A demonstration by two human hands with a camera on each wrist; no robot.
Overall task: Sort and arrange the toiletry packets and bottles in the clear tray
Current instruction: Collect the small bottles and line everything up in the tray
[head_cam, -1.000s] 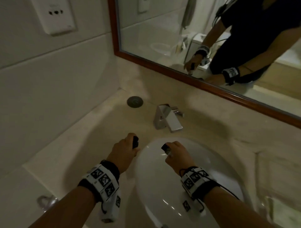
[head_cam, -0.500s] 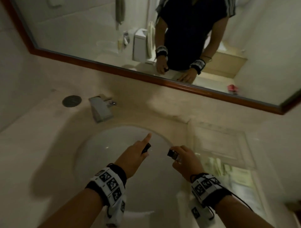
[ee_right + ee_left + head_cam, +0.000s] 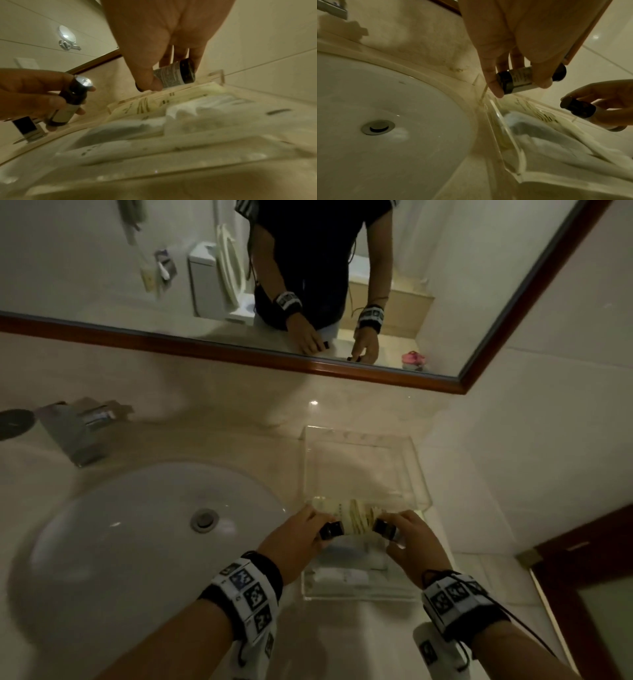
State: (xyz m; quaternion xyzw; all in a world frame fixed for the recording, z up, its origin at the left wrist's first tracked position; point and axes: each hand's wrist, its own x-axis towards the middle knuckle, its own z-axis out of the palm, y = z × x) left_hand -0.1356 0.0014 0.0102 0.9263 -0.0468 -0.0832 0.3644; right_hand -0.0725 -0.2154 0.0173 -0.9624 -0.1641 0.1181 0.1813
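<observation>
A clear tray (image 3: 416, 463) stands on the counter right of the sink, with cream packets (image 3: 354, 517) and white packets (image 3: 342, 577) lying in its near part. My left hand (image 3: 294, 539) grips a small black-capped bottle (image 3: 331, 531) over the tray's left side; the same left bottle (image 3: 518, 80) shows between fingers and thumb. My right hand (image 3: 414, 542) holds a second black-capped bottle (image 3: 385, 530) over the tray's right side, and that right bottle (image 3: 175, 73) hangs just above the cream packets (image 3: 137, 106). The two bottles are apart, caps pointing toward each other.
A white sink basin (image 3: 137, 535) with a drain (image 3: 204, 519) lies left of the tray. The faucet (image 3: 75, 433) stands at the back left. A wood-framed mirror (image 3: 308, 368) runs along the wall. A dark door frame (image 3: 582, 542) is at the right.
The view swung right from the sink to the tray. Both hands carried their bottles from over the basin to above the tray's packets.
</observation>
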